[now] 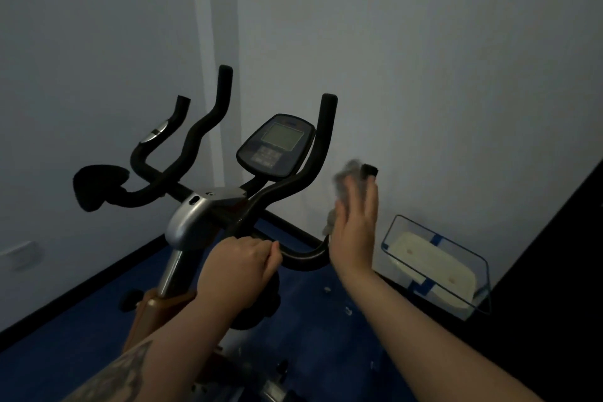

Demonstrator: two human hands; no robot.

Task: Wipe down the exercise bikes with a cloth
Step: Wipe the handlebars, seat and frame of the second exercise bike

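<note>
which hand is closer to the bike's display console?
Left, though not by much. The left hand grips the handlebar below the console; the right hand holds the cloth against the grip end, off to the console's right.

Count, head view: one exercise bike carrying one console, with four upturned black grip ends visible on its handlebars. Two hands: one left hand and one right hand; one grey cloth. On the floor by the wall, one clear container holding one pale block-shaped item.
</note>
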